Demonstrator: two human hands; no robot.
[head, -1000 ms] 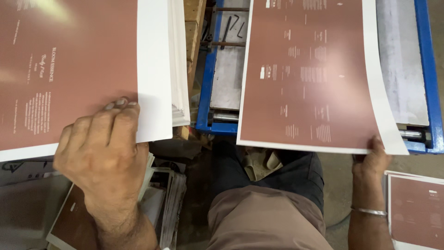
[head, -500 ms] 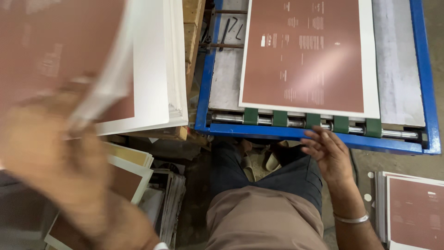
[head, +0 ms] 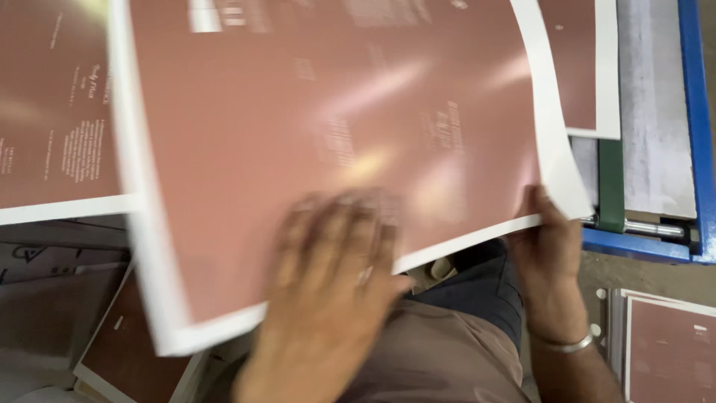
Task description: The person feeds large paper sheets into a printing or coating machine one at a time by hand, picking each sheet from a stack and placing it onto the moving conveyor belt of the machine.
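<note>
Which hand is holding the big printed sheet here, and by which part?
The right hand grips the sheet at its near right corner. The left hand, blurred, lies flat on the sheet's near edge; whether it grips cannot be told.

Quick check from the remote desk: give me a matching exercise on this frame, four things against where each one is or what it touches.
Things:
1. left hand
2. right hand
3. blue frame
4. bracelet

Places:
A. along the right edge of the view
B. on the right wrist
C. flat on the face of the large brown sheet, blurred
D. gripping that sheet's lower right edge

Pairs: 1-C, 2-D, 3-A, 4-B
</note>
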